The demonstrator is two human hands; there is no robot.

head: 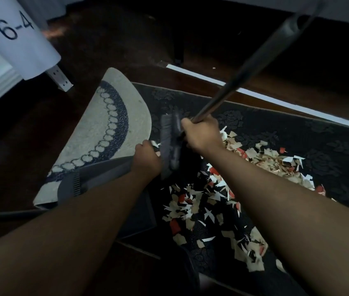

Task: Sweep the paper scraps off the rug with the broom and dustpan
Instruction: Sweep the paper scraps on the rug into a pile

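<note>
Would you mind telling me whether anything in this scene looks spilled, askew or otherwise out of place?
Yes: torn paper scraps in white, tan and red lie scattered over the dark rug, right of the broom head. The pale semicircular mat also sits askew, its edge overlapping the dark rug. Nothing looks damaged.

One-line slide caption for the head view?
Right hand grips the broom handle, left hand holds the dustpan, paper scraps strewn over the dark rug.
</note>
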